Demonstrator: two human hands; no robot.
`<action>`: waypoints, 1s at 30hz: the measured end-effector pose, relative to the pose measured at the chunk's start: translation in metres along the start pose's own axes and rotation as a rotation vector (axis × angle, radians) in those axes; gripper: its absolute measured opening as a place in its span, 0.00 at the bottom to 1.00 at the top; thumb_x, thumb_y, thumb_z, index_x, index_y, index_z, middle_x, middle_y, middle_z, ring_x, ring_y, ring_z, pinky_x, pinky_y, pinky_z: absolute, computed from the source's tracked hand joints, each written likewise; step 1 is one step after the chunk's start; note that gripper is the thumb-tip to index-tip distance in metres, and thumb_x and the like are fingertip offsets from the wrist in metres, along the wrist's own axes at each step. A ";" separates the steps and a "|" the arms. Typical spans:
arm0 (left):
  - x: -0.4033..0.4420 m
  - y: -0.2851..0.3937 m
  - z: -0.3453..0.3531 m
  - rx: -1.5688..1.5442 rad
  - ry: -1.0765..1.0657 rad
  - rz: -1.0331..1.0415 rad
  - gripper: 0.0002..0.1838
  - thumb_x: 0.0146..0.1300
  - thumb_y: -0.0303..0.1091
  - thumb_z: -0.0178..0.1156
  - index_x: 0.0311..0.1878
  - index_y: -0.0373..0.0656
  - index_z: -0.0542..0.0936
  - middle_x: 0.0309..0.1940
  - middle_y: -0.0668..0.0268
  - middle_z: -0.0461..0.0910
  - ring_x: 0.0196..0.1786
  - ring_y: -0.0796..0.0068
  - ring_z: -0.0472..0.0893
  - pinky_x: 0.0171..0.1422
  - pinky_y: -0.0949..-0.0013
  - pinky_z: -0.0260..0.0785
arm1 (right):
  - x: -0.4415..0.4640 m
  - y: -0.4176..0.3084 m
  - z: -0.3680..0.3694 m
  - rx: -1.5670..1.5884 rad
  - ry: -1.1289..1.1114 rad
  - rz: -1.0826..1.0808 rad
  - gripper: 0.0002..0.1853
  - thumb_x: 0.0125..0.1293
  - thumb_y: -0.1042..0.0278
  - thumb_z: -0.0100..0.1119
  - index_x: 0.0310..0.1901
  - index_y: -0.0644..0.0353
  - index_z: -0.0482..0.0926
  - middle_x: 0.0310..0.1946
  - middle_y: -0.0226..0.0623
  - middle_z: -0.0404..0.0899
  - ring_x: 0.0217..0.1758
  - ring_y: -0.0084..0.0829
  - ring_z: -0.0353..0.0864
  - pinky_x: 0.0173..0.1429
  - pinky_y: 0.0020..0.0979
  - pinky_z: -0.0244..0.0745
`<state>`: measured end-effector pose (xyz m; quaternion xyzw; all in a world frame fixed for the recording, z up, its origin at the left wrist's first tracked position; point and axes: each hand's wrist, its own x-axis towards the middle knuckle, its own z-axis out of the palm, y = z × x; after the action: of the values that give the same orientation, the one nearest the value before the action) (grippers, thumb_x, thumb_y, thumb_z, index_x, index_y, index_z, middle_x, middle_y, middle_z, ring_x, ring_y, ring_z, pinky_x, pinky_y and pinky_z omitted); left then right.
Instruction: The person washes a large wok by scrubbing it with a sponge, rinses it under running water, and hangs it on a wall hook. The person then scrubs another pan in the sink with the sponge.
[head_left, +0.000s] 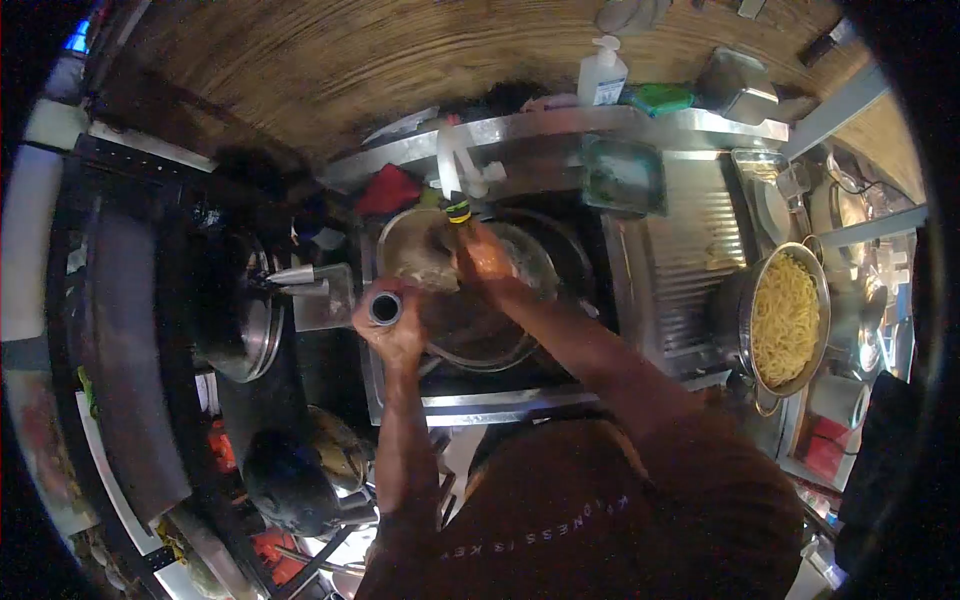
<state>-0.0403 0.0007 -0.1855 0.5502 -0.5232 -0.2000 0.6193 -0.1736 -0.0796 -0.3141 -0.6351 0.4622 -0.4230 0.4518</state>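
In the sink basin a round metal pan (408,238) is tilted under the tap. My left hand (395,335) is closed round its handle (384,308), whose hollow round end faces up at me. My right hand (484,258) is at the pan's right side, just below the black-and-yellow tip of the white faucet (449,165). Its fingers look curled and partly blurred, and whatever they hold is hidden. Beneath both hands, a large round metal vessel (480,362) shows its near rim.
Behind the sink are a pump bottle (603,78), a green sponge (662,98) and a red cloth (388,190). A clear plastic tub (622,178) sits by the ridged drainboard (698,240). Noodles fill a metal colander (820,345) at right. A clear container (325,302) stands left.
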 end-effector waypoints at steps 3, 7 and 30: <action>0.010 0.004 -0.003 0.075 0.054 0.073 0.10 0.54 0.23 0.64 0.21 0.39 0.73 0.19 0.72 0.73 0.26 0.84 0.70 0.32 0.73 0.65 | -0.048 -0.010 -0.003 -0.442 -0.352 0.180 0.15 0.64 0.61 0.54 0.47 0.57 0.81 0.39 0.43 0.84 0.50 0.45 0.80 0.55 0.42 0.74; 0.003 -0.014 0.004 0.171 -0.027 0.058 0.10 0.54 0.23 0.64 0.22 0.39 0.73 0.18 0.69 0.73 0.25 0.83 0.70 0.31 0.72 0.65 | -0.071 0.012 0.058 -0.012 -0.445 0.290 0.15 0.66 0.64 0.50 0.50 0.57 0.80 0.43 0.39 0.83 0.50 0.41 0.80 0.61 0.39 0.70; -0.027 -0.002 0.004 0.179 -0.352 -0.043 0.12 0.50 0.31 0.65 0.38 0.39 0.82 0.32 0.49 0.82 0.38 0.47 0.83 0.43 0.54 0.76 | 0.041 0.105 -0.276 -1.140 -0.010 0.148 0.14 0.62 0.61 0.63 0.48 0.56 0.79 0.46 0.41 0.80 0.50 0.41 0.79 0.57 0.40 0.73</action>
<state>-0.0529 0.0203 -0.1996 0.5708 -0.6271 -0.2589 0.4625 -0.4504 -0.1873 -0.3461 -0.7463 0.6582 -0.0712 0.0687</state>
